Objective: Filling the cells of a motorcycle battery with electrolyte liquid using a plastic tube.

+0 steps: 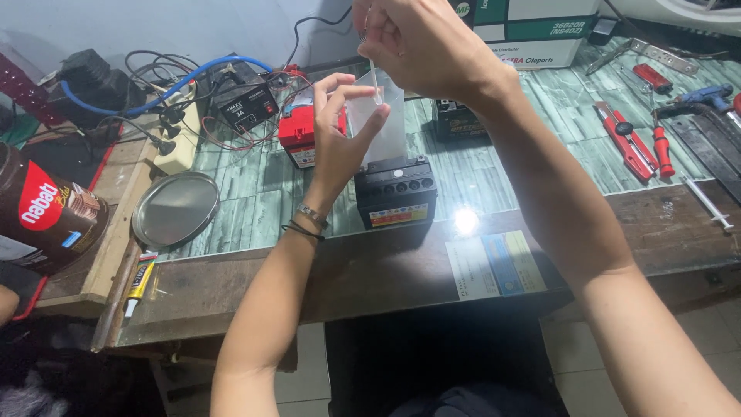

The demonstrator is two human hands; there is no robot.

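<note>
My left hand (341,131) pinches the upper edge of a small clear plastic bag (380,127) held above a black battery (395,191) on the bench. My right hand (421,42) is raised just above the bag's mouth, fingers closed on a thin clear piece (372,68) that points down into the bag; what it is I cannot tell. The battery stands upright with a row of round ports on top and a coloured label on its front. A bracelet and a black band circle my left wrist.
A red battery (297,133), a black charger box (245,104) with cables, a blue hose (170,85) and a power strip sit at the back left. A round metal lid (175,208), a glue tube (140,279), a brown tin (46,212), red-handled tools (641,143), a syringe (706,202), cartons (532,27).
</note>
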